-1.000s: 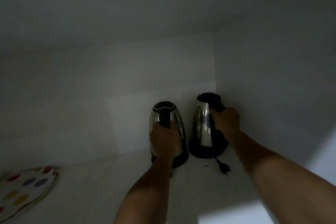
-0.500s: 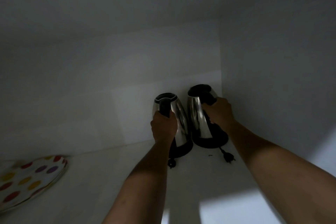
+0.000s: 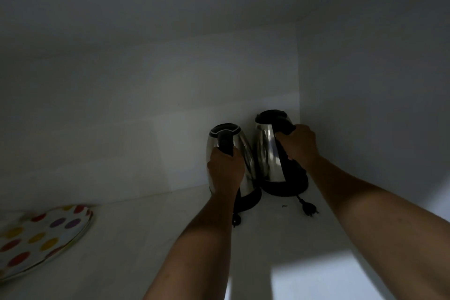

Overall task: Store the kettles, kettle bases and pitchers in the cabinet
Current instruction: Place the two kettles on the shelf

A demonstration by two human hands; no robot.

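Now my left grip [image 3: 225, 165] is wrapped round the handle of the left kettle [image 3: 243, 161] and my right grip [image 3: 300, 146] round the right kettle [image 3: 267, 151], both on their bases in the cabinet's [image 3: 365, 105] back corner, so next I should let go.

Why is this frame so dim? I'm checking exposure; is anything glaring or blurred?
Head view: the cabinet interior is underexposed; bright patches fall on the white shelf; soft glare streaks the shiny steel kettles; the polka-dot plate at left is blurred.
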